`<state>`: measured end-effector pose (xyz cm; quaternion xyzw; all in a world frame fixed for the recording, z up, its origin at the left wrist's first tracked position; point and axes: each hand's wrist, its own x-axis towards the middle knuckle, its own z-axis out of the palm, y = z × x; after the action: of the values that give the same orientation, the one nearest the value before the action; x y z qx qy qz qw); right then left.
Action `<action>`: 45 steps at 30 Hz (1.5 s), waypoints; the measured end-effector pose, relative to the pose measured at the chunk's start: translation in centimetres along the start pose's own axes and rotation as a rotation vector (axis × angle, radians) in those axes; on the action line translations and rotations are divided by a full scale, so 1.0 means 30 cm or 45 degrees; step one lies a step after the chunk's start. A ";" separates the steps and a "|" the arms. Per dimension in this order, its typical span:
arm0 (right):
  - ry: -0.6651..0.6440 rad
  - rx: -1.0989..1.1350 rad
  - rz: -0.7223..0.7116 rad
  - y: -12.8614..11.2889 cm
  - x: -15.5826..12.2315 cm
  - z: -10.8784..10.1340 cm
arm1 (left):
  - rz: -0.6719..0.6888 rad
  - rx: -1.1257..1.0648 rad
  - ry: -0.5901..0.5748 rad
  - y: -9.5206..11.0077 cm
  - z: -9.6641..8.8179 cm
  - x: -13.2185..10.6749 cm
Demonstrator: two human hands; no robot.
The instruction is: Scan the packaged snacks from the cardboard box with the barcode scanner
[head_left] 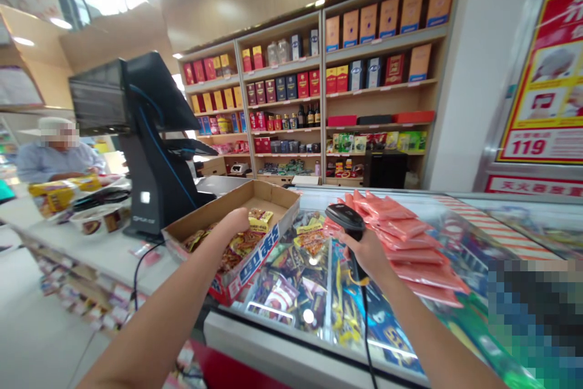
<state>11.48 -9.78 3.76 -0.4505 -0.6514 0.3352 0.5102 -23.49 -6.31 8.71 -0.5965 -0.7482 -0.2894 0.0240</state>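
Note:
My right hand (370, 250) is wrapped round the handle of a black barcode scanner (347, 216), held above the glass counter. From its handle a black cable (367, 328) runs down toward me. My left hand (237, 219) reaches into an open cardboard box (182, 228) and is closed on a yellow and brown snack packet (260, 219); its fingertips are mostly hidden. More such packets (234, 249) lie under it in the box. Between the box and the scanner, a similar loose packet (312, 238) lies on the glass top.
Right of the scanner is a pile of flat orange-pink packages (412, 243). A black checkout terminal (155, 146) stands behind the box at left. Packaged goods (300, 280) show through the glass counter. Across the counter at left is a person (59, 149). Shelves (282, 98) hold boxed goods behind.

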 end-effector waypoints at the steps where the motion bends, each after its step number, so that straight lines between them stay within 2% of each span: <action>1: -0.001 -0.006 -0.001 -0.004 -0.002 0.000 | -0.011 0.131 -0.113 -0.006 0.004 -0.006; 3: 0.007 -0.017 0.008 -0.012 -0.004 -0.001 | 0.005 0.374 -0.306 -0.003 0.003 -0.018; 4: 0.018 -0.017 0.012 -0.014 -0.004 -0.001 | 0.032 0.396 -0.314 0.006 -0.002 -0.023; 6: 0.026 0.000 0.014 -0.016 -0.005 -0.001 | 0.085 0.342 -0.211 0.035 -0.024 -0.034; 8: 0.022 0.025 0.011 -0.014 -0.004 0.000 | 0.125 0.206 -0.030 0.081 -0.052 -0.047; 10: 0.014 0.038 0.012 -0.010 -0.003 0.000 | 0.149 -0.003 0.132 0.141 -0.071 -0.067; 12: 0.011 0.045 0.014 -0.006 -0.002 0.001 | 0.174 -0.255 0.223 0.209 -0.061 -0.094; 15: 0.008 0.062 0.025 -0.001 -0.001 0.000 | 0.214 -0.645 0.252 0.307 0.029 -0.135; 19: 0.003 0.117 0.031 -0.003 -0.003 -0.005 | 0.204 -0.957 0.285 0.374 0.241 -0.156; 22: -0.043 0.143 0.041 -0.016 -0.004 -0.014 | 0.175 -0.991 0.323 0.361 0.370 -0.140; 24: -0.122 0.152 0.084 -0.024 -0.004 -0.021 | 0.176 -0.981 0.328 0.332 0.417 -0.125; 26: -0.218 0.165 0.125 -0.026 -0.002 -0.027 | 0.198 -0.983 0.322 0.303 0.435 -0.116; 29: -0.327 0.167 0.157 -0.017 0.000 -0.030 | 0.217 -0.996 0.313 0.281 0.437 -0.116; 34: -0.422 0.131 0.202 -0.004 -0.004 -0.021 | 0.148 -0.984 0.343 0.300 0.425 -0.133; 45: -0.431 0.124 0.223 -0.012 -0.008 -0.018 | 0.111 -0.955 0.330 0.315 0.409 -0.141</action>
<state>11.94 -10.15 4.13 -0.4176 -0.6691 0.4804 0.3835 -9.90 -3.23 0.72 -0.5536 -0.5552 -0.6143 -0.0890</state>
